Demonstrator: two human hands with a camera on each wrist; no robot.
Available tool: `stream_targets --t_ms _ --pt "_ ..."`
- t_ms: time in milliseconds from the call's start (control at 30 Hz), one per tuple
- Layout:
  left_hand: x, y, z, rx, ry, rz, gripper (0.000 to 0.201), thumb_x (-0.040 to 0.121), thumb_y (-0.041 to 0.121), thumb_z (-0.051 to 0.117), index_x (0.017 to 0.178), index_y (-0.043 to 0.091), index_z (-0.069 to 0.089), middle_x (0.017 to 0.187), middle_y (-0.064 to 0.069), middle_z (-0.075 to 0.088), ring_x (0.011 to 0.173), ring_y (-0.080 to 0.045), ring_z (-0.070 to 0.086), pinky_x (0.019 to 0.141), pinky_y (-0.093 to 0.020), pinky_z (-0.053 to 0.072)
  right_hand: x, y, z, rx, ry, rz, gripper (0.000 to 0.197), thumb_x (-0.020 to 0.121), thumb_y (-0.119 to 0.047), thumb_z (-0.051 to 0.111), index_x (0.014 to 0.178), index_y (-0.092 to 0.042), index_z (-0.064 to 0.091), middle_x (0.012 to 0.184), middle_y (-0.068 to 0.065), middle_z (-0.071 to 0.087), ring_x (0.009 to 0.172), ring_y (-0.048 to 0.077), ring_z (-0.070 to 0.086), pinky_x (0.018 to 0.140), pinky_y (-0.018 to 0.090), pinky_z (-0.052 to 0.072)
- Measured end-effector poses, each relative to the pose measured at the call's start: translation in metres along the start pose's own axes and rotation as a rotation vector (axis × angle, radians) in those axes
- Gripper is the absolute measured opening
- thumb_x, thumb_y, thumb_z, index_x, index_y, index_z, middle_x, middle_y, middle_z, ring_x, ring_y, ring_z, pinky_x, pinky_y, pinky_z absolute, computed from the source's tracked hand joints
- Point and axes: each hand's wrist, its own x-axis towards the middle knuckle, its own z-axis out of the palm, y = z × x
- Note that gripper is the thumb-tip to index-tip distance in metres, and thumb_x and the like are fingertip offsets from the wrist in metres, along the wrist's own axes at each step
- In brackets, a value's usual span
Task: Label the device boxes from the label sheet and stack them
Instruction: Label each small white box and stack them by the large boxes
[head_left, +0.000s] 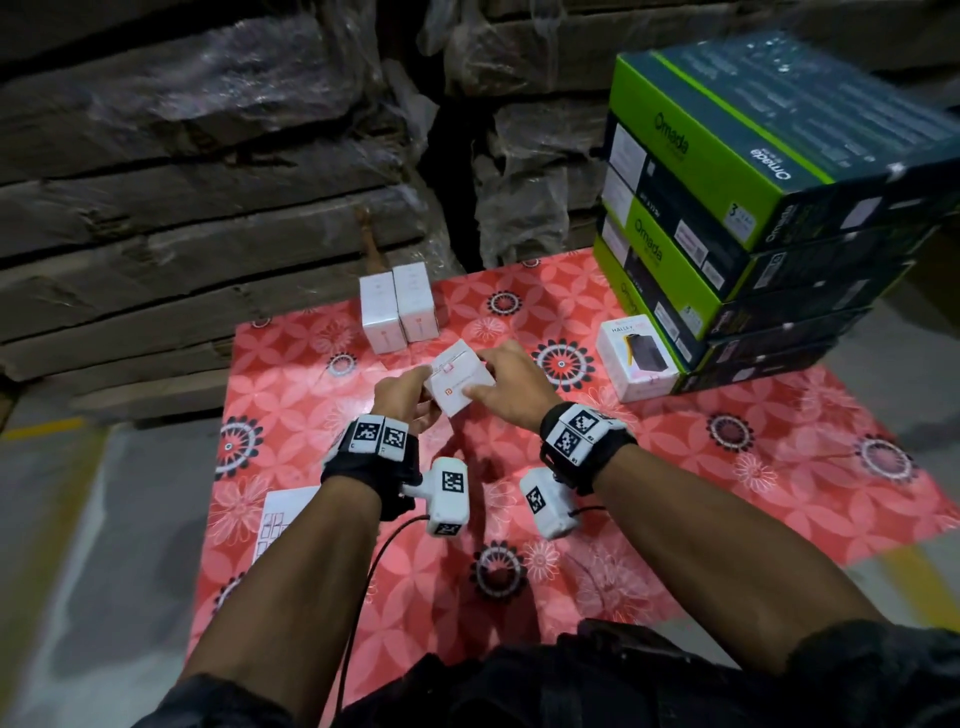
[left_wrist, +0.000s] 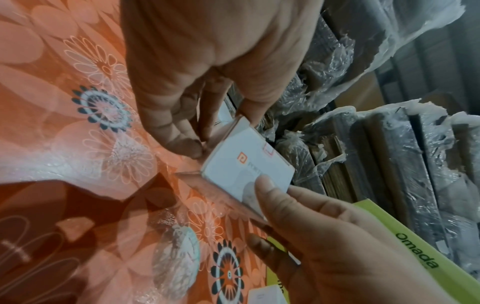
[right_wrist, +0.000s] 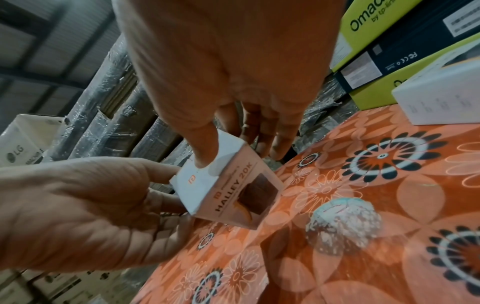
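Floral tablecloth (head_left: 727, 467), both hands gripping white box (head_left: 460, 382)

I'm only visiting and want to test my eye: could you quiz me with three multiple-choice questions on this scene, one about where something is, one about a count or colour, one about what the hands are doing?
1. Where does the label sheet lie?
A. on top of the green stack
B. on the floral cloth by the left forearm
C. under the two upright boxes

2. How many small white boxes stand upright side by side at the cloth's far edge?
A. two
B. four
C. none

3. What holds the small white box at the centre?
A. nothing, it lies alone
B. the right hand only
C. both hands

Answers: 1 B, the sheet shows beside the left forearm on the cloth. 2 A, a pair stands there touching. 3 C, left hand and right hand both grip it, tilted above the cloth.
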Motion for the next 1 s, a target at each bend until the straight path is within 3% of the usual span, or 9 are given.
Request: stream_targets --t_ms 67,200,367,467,533,633,733,900,1000 --pt "-0.002 0.002 0.003 0.017 -0.019 0.004 0.010 0.089 0.012 0.060 0.084 0.004 0.061 0.054 -0.005 0.066 0.047 -0.015 0.061 0.056 -0.026 0.047 -0.003 0.000 -0.004 0.020 0.027 0.001 0.041 0.090 -0.032 0.067 0.129 -0.021 0.062 0.104 0.000 0.043 0.095 0.019 0.051 0.086 0.031 0.045" --pt "-0.008 0.004 0.020 0.029 -0.068 0.024 0.012 0.093 0.015 0.060 0.100 0.005 0.062 0.075 -0.007 0.066 0.065 -0.018 0.065 0.054 -0.023 0.053 -0.014 0.004 -0.012 0.091 0.089 0.040 0.040 0.092 -0.032 0.064 0.131 -0.024 0.061 0.105 0.000 0.044 0.097 0.018 0.052 0.091 0.034 0.046" --pt "-0.017 0.003 0.050 0.094 -0.144 0.165 0.010 0.095 0.010 0.057 0.099 0.004 0.063 0.085 -0.008 0.067 0.057 -0.010 0.065 0.044 -0.017 0.048 -0.030 0.015 -0.025 0.196 0.166 0.119 0.044 0.092 -0.022 0.062 0.136 -0.019 0.057 0.113 0.002 0.044 0.103 0.016 0.051 0.095 0.030 0.043" --pt "-0.021 -0.001 0.071 0.125 -0.198 0.285 0.023 0.094 0.003 0.056 0.116 -0.004 0.062 0.099 -0.013 0.068 0.075 -0.022 0.068 0.059 -0.026 0.057 -0.039 0.028 -0.032 0.254 0.242 0.171 0.045 0.090 -0.015 0.061 0.134 -0.019 0.055 0.113 -0.001 0.042 0.099 0.015 0.051 0.094 0.030 0.044" --pt "-0.024 -0.004 0.087 0.144 -0.242 0.370 0.024 0.090 0.004 0.061 0.113 0.004 0.067 0.107 -0.013 0.070 0.091 -0.032 0.069 0.080 -0.043 0.058 -0.046 0.036 -0.036 0.307 0.309 0.208 0.047 0.087 -0.011 0.062 0.133 -0.018 0.056 0.114 0.000 0.043 0.100 0.017 0.054 0.097 0.034 0.047" --pt "-0.015 -0.018 0.113 0.224 -0.296 0.444 0.032 0.073 0.022 0.068 0.105 0.020 0.072 0.105 -0.005 0.074 0.097 -0.030 0.070 0.088 -0.053 0.054 -0.052 0.054 -0.037 0.390 0.414 0.244 0.053 0.080 -0.011 0.060 0.133 -0.018 0.058 0.117 0.004 0.052 0.102 0.020 0.060 0.097 0.040 0.051" --pt "-0.008 -0.031 0.141 0.262 -0.329 0.454 0.035 0.070 0.021 0.064 0.104 0.022 0.070 0.104 -0.004 0.074 0.095 -0.029 0.070 0.086 -0.053 0.055 -0.052 0.085 -0.036 0.501 0.474 0.315 0.059 0.071 -0.025 0.056 0.130 -0.028 0.058 0.123 0.001 0.061 0.106 0.017 0.064 0.093 0.044 0.055" --pt "-0.019 -0.040 0.182 0.375 -0.321 0.474 0.047 0.066 0.031 0.063 0.109 0.015 0.070 0.101 -0.009 0.074 0.088 -0.034 0.069 0.076 -0.054 0.055 -0.078 0.083 -0.067 0.663 0.525 0.449 0.050 0.082 -0.001 0.056 0.118 -0.035 0.053 0.103 -0.004 0.066 0.091 0.022 0.065 0.079 0.041 0.057" --pt "-0.028 -0.038 0.206 0.460 -0.278 0.445 0.043 0.074 0.028 0.065 0.111 0.007 0.069 0.103 -0.011 0.072 0.090 -0.032 0.068 0.079 -0.043 0.055 -0.078 0.099 -0.070 0.689 0.571 0.502 0.052 0.073 -0.015 0.054 0.103 -0.059 0.053 0.109 -0.005 0.064 0.098 0.022 0.065 0.084 0.049 0.057"
